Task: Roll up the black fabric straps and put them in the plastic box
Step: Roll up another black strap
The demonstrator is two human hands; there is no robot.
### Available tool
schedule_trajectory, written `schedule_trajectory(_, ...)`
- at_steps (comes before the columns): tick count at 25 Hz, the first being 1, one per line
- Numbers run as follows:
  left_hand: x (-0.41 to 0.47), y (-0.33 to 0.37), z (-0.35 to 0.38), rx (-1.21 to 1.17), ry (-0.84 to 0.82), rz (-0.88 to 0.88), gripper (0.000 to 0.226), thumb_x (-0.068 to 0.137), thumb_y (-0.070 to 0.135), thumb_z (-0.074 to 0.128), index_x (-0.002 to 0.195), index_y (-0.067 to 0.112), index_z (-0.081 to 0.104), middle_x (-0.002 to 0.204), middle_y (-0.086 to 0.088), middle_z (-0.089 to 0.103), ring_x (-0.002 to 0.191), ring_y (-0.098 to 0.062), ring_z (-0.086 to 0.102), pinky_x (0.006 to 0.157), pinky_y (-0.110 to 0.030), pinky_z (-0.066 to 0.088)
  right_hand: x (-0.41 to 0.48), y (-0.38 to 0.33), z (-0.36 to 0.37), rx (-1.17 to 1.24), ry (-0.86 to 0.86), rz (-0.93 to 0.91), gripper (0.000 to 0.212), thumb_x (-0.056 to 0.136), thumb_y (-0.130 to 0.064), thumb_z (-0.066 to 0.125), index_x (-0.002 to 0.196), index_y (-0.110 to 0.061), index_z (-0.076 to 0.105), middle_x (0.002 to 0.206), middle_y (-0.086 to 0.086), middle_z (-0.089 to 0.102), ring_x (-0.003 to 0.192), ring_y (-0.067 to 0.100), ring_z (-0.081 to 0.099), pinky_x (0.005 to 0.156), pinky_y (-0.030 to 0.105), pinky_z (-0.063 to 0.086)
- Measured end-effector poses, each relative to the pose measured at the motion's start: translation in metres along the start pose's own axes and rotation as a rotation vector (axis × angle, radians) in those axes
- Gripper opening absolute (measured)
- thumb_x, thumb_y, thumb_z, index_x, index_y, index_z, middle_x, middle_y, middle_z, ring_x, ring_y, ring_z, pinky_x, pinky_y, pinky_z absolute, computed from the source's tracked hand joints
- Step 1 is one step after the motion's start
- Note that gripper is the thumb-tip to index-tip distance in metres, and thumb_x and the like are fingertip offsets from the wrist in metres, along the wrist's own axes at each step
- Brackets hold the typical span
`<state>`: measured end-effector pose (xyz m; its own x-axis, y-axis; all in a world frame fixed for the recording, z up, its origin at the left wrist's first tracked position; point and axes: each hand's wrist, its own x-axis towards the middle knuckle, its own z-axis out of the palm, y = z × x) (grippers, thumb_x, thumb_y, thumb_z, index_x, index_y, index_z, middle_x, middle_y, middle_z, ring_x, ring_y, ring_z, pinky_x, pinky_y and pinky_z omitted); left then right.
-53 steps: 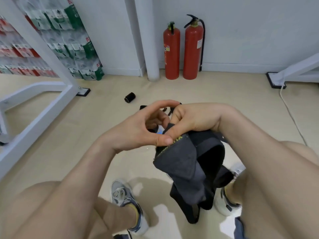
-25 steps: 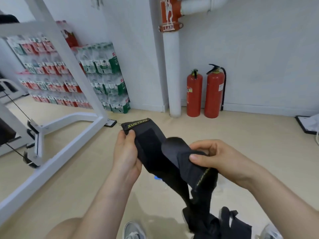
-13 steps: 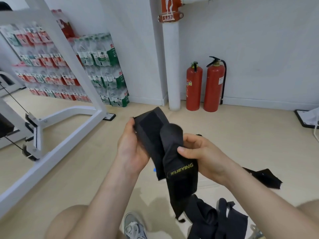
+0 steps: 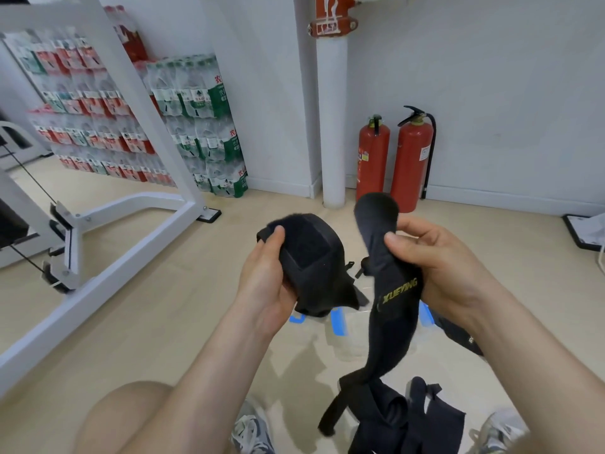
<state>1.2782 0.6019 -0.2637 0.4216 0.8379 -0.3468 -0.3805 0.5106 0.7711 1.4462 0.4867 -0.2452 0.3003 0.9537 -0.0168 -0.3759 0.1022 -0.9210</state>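
Black yellow-lettered fabric strap hangs from the gripping right hand; left hand clutches a curled black fabric wad.

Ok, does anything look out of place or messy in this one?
Nothing damaged. The odd bit is loose fabric: a tangled heap of black straps lies on the floor by the shoes, and another strap lies beside the plastic box, not in it. The left hand grips a bundled strap, the right hand a hanging strap.
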Motion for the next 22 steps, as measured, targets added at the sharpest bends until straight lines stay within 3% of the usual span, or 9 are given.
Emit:
schedule_trajectory(3, -0.005, -0.006, 0.004, 0.069, -0.101, 0.036, 0.035, 0.090, 0.000, 0.059, 0.124, 0.009, 0.060, 0.111, -0.016, 0.072, 0.101, -0.033, 0.070, 0.084, -0.047, 0.058, -0.003, 0.014, 0.011, -0.231, 0.002, -0.035, 0.023, 0.086, -0.002, 0.066, 0.108, -0.007, 0.068, 0.091, 0.015, 0.076, 0.080, 0.026, 0.074, 0.076, 0.034, 0.059)
schedule_trajectory(5, -0.009, -0.012, 0.008, 0.246, -0.063, 0.168, 0.039, 0.086, -0.010, 0.060, 0.119, 0.010, 0.062, 0.106, -0.015, 0.073, 0.093, -0.031, 0.072, 0.071, -0.041, 0.059, -0.004, 0.022, 0.018, -0.306, 0.030, -0.049, 0.022, 0.088, 0.000, 0.066, 0.108, -0.009, 0.068, 0.094, 0.011, 0.077, 0.088, 0.027, 0.074, 0.082, 0.038, 0.058)
schedule_trajectory(7, -0.011, -0.017, 0.012, 0.352, -0.035, 0.264, 0.032, 0.086, -0.005, 0.066, 0.113, 0.011, 0.065, 0.100, -0.013, 0.075, 0.088, -0.030, 0.074, 0.065, -0.037, 0.058, -0.003, 0.025, 0.021, -0.388, 0.072, -0.083, 0.020, 0.090, -0.001, 0.066, 0.106, -0.013, 0.068, 0.093, 0.004, 0.077, 0.088, 0.022, 0.074, 0.083, 0.039, 0.058)
schedule_trajectory(12, -0.018, -0.021, 0.021, 0.261, -0.146, 0.195, 0.020, 0.100, 0.014, 0.053, 0.111, 0.009, 0.068, 0.103, -0.012, 0.075, 0.094, -0.028, 0.073, 0.082, -0.043, 0.058, 0.002, 0.029, 0.022, -0.457, 0.149, -0.101, 0.015, 0.095, -0.007, 0.061, 0.105, -0.018, 0.063, 0.089, 0.002, 0.076, 0.086, 0.018, 0.074, 0.081, 0.039, 0.058)
schedule_trajectory(17, -0.020, -0.021, 0.023, 0.284, -0.118, 0.234, 0.019, 0.098, 0.009, 0.053, 0.108, 0.008, 0.070, 0.095, -0.007, 0.077, 0.084, -0.019, 0.074, 0.067, -0.028, 0.059, 0.003, 0.032, 0.023, -0.404, 0.233, -0.060, 0.011, 0.098, -0.011, 0.058, 0.108, -0.016, 0.061, 0.083, 0.004, 0.077, 0.080, 0.019, 0.075, 0.073, 0.035, 0.058)
schedule_trajectory(22, -0.020, -0.024, 0.022, 0.269, -0.112, 0.254, 0.018, 0.098, 0.010, 0.055, 0.106, 0.008, 0.071, 0.099, -0.010, 0.076, 0.092, -0.024, 0.074, 0.073, -0.031, 0.059, 0.000, 0.032, 0.027, -0.432, 0.247, -0.076, 0.010, 0.097, -0.012, 0.059, 0.105, -0.018, 0.062, 0.080, 0.004, 0.076, 0.075, 0.016, 0.074, 0.062, 0.027, 0.058)
